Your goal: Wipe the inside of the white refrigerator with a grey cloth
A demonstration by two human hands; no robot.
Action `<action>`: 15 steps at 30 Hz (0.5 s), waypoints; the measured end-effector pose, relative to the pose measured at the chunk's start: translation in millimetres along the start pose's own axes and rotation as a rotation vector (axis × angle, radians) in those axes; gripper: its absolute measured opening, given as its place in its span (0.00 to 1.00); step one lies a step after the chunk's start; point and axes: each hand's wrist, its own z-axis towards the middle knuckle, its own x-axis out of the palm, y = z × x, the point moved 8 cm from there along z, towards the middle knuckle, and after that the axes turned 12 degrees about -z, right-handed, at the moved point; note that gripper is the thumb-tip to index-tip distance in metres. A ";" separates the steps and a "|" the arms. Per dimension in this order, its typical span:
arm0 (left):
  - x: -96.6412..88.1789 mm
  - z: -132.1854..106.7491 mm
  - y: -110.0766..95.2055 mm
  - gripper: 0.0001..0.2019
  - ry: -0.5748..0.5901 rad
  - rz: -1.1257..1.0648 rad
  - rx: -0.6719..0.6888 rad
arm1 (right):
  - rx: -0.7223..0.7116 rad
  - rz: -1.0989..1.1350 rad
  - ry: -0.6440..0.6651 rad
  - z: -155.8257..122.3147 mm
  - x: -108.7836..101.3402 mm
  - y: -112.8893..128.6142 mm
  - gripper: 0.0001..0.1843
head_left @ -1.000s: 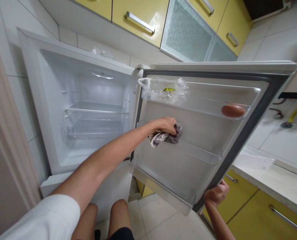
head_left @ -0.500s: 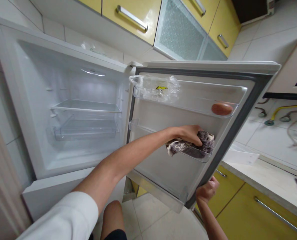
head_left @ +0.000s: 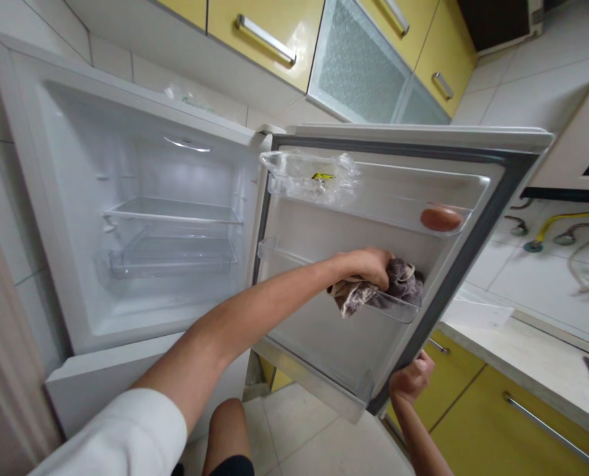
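Note:
My left hand [head_left: 372, 266] reaches across the opened fridge and is closed on a dark grey-brown and cream cloth [head_left: 404, 281]. The cloth is bunched inside the middle door shelf [head_left: 393, 308], and one corner hangs over the shelf's clear front rim. Low on the right, my right hand [head_left: 413, 377] has its fingers curled around the outer edge of the fridge door [head_left: 426, 324]. In the upper door shelf lie a reddish-brown oval object [head_left: 441, 217] and a crumpled clear plastic bag [head_left: 331, 178] with a yellow bit on it.
On the left is the fridge interior [head_left: 162, 297], with a glass shelf [head_left: 175, 210] and a clear drawer [head_left: 170, 264]. Yellow wall cabinets [head_left: 264, 33] hang above. At the right runs a worktop [head_left: 537, 354] over yellow base cabinets [head_left: 517, 416]; pipes [head_left: 566, 231] show behind.
My left hand has slid slightly left along the middle door shelf with the cloth, whose hanging corner has shifted and folded differently. My right hand stays at the door edge.

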 end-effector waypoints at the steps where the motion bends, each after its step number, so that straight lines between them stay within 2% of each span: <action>1: -4.6 -4.1 1.4 0.18 -0.051 0.028 -0.004 | -0.003 0.004 0.004 0.0 0.0 -0.4 0.23; 3: -18.4 -14.4 8.6 0.16 -0.201 -0.001 0.005 | -0.004 0.008 0.010 0.2 0.3 -1.8 0.24; 5: -39.3 -28.9 24.0 0.13 -0.421 -0.143 0.026 | 0.003 0.007 0.015 0.3 0.8 -3.8 0.24; 9: -81.0 -65.7 75.9 0.11 -0.868 -0.473 0.027 | 0.027 -0.007 0.025 0.2 2.2 -6.5 0.25; 12: -100.3 -91.6 111.5 0.10 -1.102 -0.667 0.020 | 0.038 -0.021 0.031 0.0 2.1 -5.8 0.25; 15: -108.4 -113.8 132.2 0.11 -1.265 -0.842 0.057 | 0.048 -0.033 0.035 0.5 1.3 -5.5 0.25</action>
